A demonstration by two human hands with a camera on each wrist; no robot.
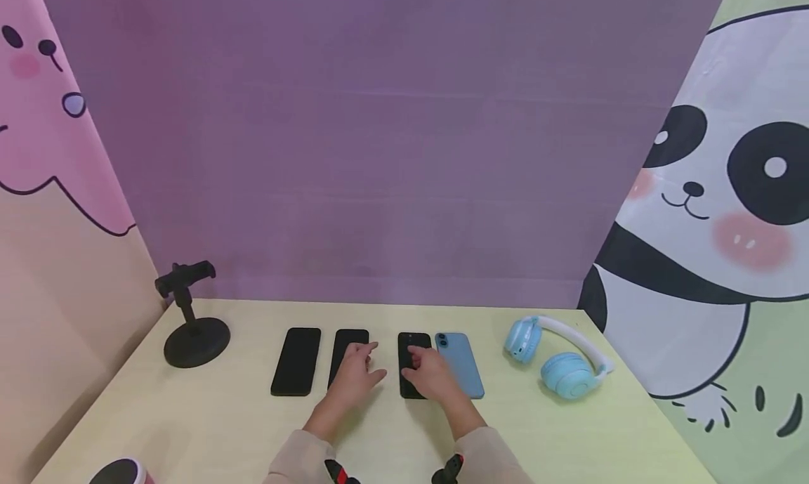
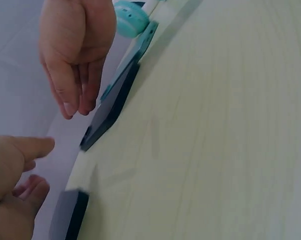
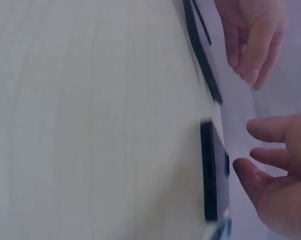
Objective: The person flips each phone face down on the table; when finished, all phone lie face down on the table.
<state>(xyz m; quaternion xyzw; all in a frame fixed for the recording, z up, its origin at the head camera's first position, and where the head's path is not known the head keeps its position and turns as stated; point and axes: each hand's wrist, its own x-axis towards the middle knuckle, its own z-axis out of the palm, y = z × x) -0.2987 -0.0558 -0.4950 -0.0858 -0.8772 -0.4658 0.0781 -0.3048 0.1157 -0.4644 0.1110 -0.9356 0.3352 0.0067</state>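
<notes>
Head view: a light-blue rectangular phone (image 1: 468, 371) lies camera side up on a pale wood-grain surface (image 1: 385, 442). Just left of it lies a black rectangular phone (image 1: 415, 340), the right hand (image 1: 434, 375) above it, fingers apart. Farther left of the light-blue phone, the left hand (image 1: 354, 377), fingers likewise spread, hangs over a second black phone (image 1: 342, 347).

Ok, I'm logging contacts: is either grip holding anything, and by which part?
Nothing is held: the left grip and right grip both hover, open, above black phones.
</notes>
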